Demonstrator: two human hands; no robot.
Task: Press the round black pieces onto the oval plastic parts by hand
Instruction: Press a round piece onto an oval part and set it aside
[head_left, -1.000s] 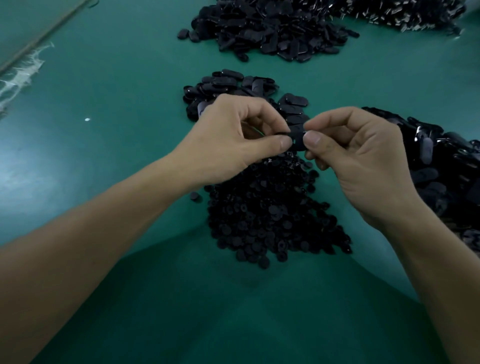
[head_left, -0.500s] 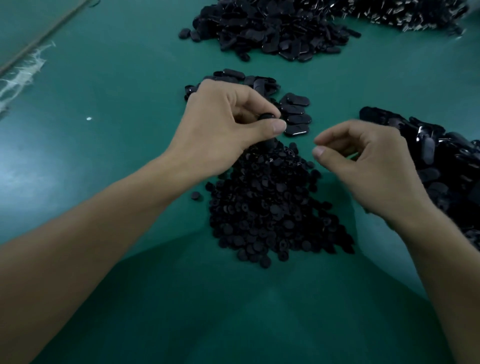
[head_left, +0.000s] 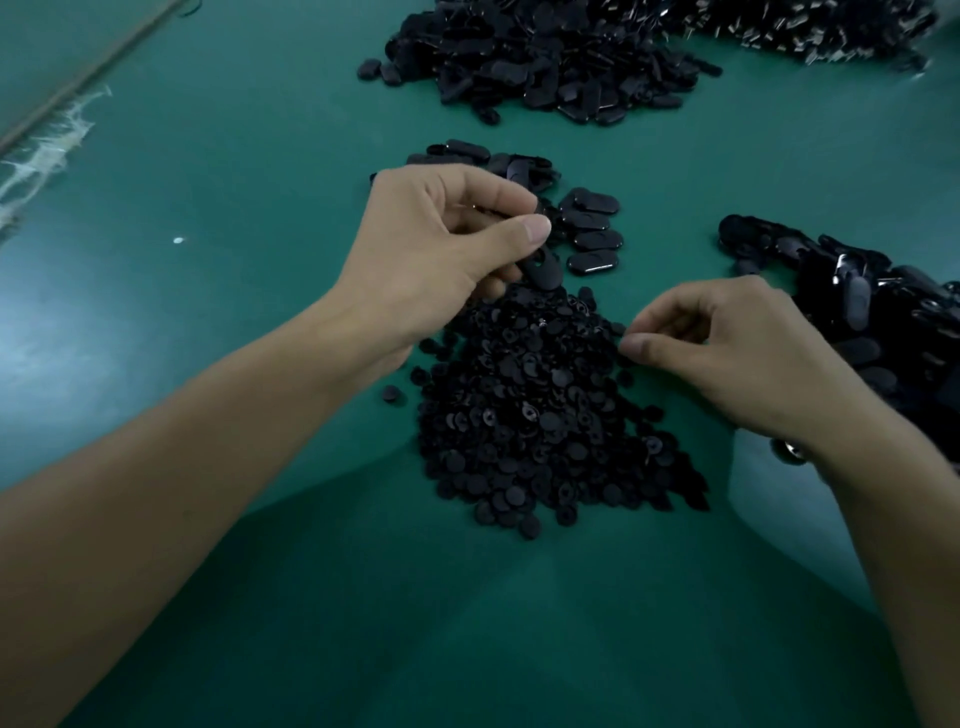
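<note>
The left hand (head_left: 441, 249) and right hand (head_left: 737, 364) are bare, thumbnails (head_left: 536, 232) trimmed short. Both forearms (head_left: 182, 493) are bare to the frame edge.

Head-worn camera looks steeply down, close over the green table (head_left: 218, 171).

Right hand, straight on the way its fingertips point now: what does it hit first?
The right hand points left at the pile of round black pieces; the pieces at the edge nearest its thumb tip come first. Whether they already touch is unclear.
</note>
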